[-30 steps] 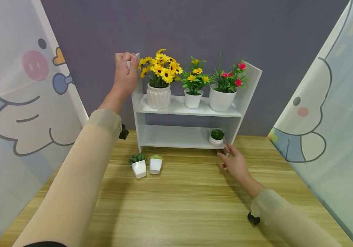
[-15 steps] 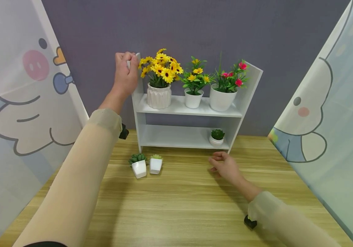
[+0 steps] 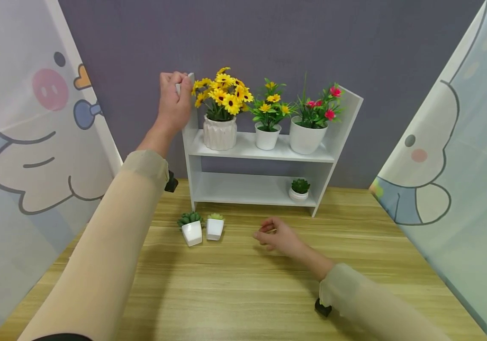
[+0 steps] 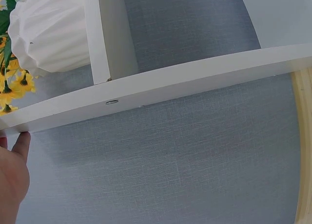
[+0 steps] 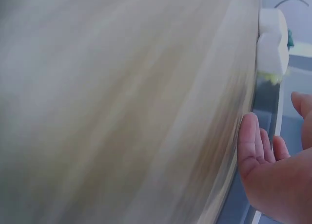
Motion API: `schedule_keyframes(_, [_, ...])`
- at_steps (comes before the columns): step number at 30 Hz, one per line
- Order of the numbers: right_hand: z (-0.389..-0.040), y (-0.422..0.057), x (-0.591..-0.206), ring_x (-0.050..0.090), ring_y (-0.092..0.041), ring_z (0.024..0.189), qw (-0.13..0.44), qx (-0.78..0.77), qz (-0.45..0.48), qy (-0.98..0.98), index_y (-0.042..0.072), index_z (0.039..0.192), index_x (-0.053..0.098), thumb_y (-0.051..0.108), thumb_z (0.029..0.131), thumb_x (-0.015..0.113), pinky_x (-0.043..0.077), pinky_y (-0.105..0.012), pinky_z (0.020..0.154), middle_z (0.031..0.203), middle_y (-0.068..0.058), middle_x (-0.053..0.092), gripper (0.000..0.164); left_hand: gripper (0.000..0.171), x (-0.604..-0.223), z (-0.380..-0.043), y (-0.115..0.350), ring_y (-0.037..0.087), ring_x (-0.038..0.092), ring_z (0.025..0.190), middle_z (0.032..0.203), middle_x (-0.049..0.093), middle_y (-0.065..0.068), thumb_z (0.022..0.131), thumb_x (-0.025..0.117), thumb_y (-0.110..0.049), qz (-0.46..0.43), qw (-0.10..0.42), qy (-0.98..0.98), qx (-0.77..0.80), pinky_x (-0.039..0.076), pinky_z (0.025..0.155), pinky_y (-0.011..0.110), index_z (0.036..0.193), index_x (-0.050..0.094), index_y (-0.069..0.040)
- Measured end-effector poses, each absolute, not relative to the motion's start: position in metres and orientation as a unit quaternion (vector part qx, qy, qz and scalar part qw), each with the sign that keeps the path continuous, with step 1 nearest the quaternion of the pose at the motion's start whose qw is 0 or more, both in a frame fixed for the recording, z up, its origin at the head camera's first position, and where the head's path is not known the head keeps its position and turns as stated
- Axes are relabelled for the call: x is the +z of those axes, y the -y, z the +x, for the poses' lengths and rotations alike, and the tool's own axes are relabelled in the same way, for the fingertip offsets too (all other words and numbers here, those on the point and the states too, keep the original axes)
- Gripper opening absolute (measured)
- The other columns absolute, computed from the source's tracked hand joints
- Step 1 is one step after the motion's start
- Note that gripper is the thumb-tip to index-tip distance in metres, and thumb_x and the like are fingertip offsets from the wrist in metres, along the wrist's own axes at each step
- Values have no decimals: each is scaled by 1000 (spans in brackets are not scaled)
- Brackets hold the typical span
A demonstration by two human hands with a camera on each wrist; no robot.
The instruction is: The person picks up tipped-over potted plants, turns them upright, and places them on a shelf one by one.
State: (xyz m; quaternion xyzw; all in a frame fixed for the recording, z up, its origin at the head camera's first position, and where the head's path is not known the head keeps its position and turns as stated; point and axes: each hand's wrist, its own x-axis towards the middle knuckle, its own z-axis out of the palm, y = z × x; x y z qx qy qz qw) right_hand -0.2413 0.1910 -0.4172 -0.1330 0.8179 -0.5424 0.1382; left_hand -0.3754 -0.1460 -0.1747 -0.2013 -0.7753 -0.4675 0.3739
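My left hand [image 3: 174,102] grips the top of the left side panel of a white two-tier shelf [image 3: 243,188]. In the left wrist view its fingers [image 4: 20,145] are at the panel's edge [image 4: 170,87]. With fingers loosely bent and nothing between them, my right hand [image 3: 284,238] is over the table in front of the shelf. To its left lie two small succulents in white pots, one dark green [image 3: 192,233], one pale green [image 3: 215,229], both tipped toward the shelf. The right wrist view shows their white pots [image 5: 272,48] beyond the spread thumb and fingers.
On the upper tier stand a pot of yellow daisies [image 3: 220,132], a smaller yellow-flowered plant [image 3: 266,138] and a pink-flowered one [image 3: 307,137]. A round-potted succulent [image 3: 299,190] sits at the lower tier's right end. A grey wall [image 3: 269,38] rises behind the wooden table [image 3: 226,293].
My right hand has moved left across the front of the shelf, away from the succulent on the lower tier, toward the two tipped pots. The left hand keeps its grip on the panel.
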Motion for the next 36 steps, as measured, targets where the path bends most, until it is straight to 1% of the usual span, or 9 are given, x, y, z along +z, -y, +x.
schedule_keyframes(1, [-241, -185, -416, 75, -26, 105, 141, -543, -136, -816, -9, 142, 51, 27, 105, 75, 64, -36, 82, 132, -23, 63, 57, 25, -175, -375, 146, 24, 47, 134, 115, 25, -9, 118, 39, -34, -201, 374, 776, -467, 32, 91, 26, 97, 41, -21])
schedule_keyframes(5, [-239, -164, -412, 76, -27, 102, 150, -543, -140, -814, -6, 139, 53, 26, 103, 78, 63, -34, 77, 128, -21, 64, 54, 25, -174, -375, 146, 24, 46, 142, 115, 24, -9, 119, 39, -33, -202, 371, 775, -469, 32, 93, 26, 97, 41, -21])
schedule_keyframes(7, [-239, -154, -412, 76, -27, 101, 157, -545, -142, -812, -6, 139, 53, 26, 102, 79, 63, -35, 76, 127, -20, 64, 55, 25, -174, -375, 146, 25, 44, 149, 115, 24, -9, 119, 39, -33, -201, 370, 776, -470, 32, 95, 26, 97, 40, -22])
schedule_keyframes(11, [-240, -137, -413, 74, -24, 100, 167, -550, -148, -805, -5, 140, 53, 28, 101, 81, 62, -35, 78, 129, -19, 63, 58, 25, -174, -374, 146, 26, 44, 151, 115, 24, -9, 119, 39, -33, -199, 369, 778, -469, 32, 95, 26, 97, 40, -22])
schedule_keyframes(15, [-241, -124, -413, 74, -24, 100, 169, -553, -152, -802, -5, 140, 53, 28, 101, 82, 63, -36, 79, 130, -19, 63, 59, 24, -173, -374, 145, 19, 48, 132, 115, 24, -9, 119, 39, -33, -198, 370, 779, -466, 31, 92, 26, 97, 41, -22])
schedule_keyframes(19, [-242, -112, -413, 72, -24, 99, 165, -546, -153, -807, -3, 137, 54, 31, 98, 85, 63, -36, 79, 128, -17, 63, 60, 25, -174, -374, 145, 9, 39, 107, 115, 24, -8, 119, 38, -34, -195, 371, 779, -466, 30, 89, 27, 98, 40, -22])
schedule_keyframes(24, [-245, -97, -417, 66, -22, 95, 152, -532, -143, -821, 0, 133, 54, 32, 95, 88, 60, -32, 74, 123, -15, 63, 60, 25, -174, -374, 146, 7, 37, 102, 115, 24, -8, 119, 38, -35, -194, 370, 781, -464, 30, 88, 27, 98, 40, -22])
schedule_keyframes(31, [-249, -80, -416, 63, -19, 84, 120, -506, -133, -844, -1, 127, 52, 34, 93, 90, 56, -29, 66, 115, -14, 65, 62, 25, -174, -376, 146, 9, 41, 117, 116, 24, -9, 119, 38, -37, -187, 371, 783, -463, 30, 93, 27, 98, 41, -23])
schedule_keyframes(36, [-251, -74, -418, 62, -20, 88, 103, -488, -131, -857, -2, 125, 52, 36, 91, 91, 53, -29, 70, 110, -14, 66, 64, 26, -174, -377, 146, 22, 46, 137, 116, 24, -9, 118, 38, -38, -191, 367, 781, -467, 31, 96, 26, 98, 41, -23])
